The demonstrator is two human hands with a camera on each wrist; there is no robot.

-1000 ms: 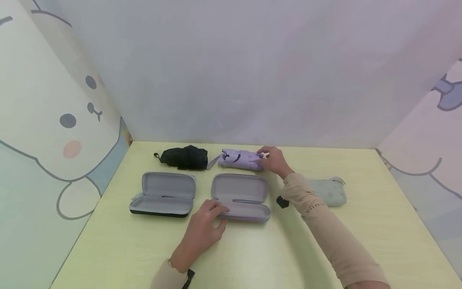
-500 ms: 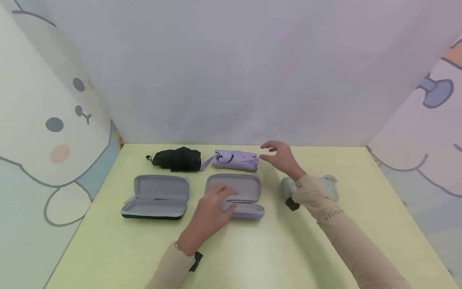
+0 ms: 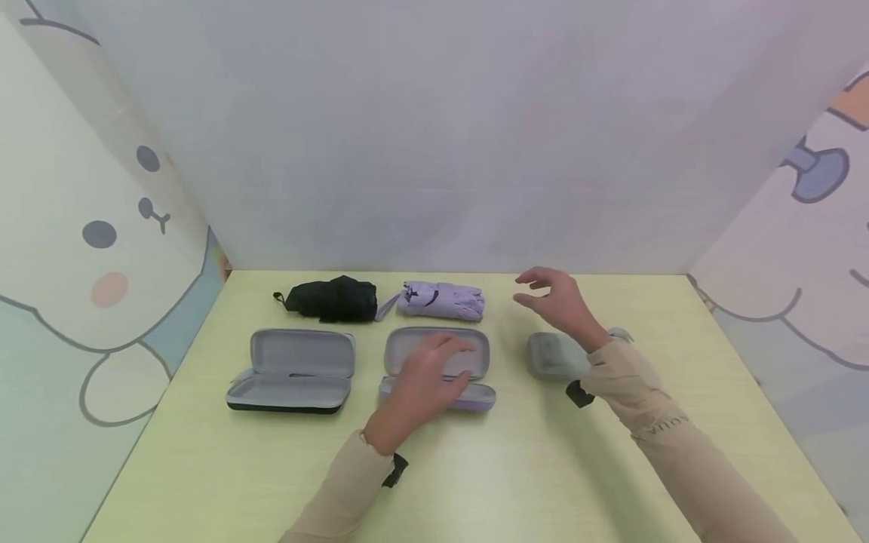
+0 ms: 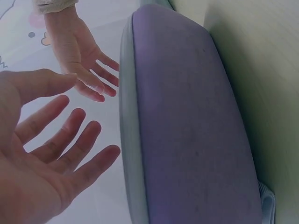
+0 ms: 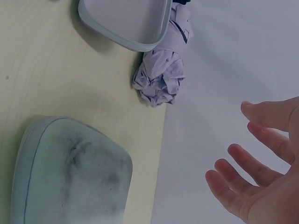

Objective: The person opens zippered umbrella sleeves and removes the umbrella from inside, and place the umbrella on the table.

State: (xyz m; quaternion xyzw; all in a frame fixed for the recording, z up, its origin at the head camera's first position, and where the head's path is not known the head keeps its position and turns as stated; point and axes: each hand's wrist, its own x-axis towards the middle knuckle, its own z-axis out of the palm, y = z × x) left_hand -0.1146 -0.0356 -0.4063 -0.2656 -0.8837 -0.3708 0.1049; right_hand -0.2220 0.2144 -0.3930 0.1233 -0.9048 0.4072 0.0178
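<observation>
purple case [image 3: 475, 405], grey-lined, lid raised — left hand [image 3: 426, 377] near it, right hand [image 3: 558, 302] apart — both loosely spread

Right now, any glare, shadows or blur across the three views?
Head: pale glare on the near table, soft shadow from the right sleeve, left hand looks slightly blurred; left wrist: dark shadow beside the purple case; right wrist: soft shadow by that case's rim.

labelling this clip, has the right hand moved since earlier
Yes, to the right: in the head view, the right hand was at the right end of the lilac bundle; now a gap separates them.
</observation>
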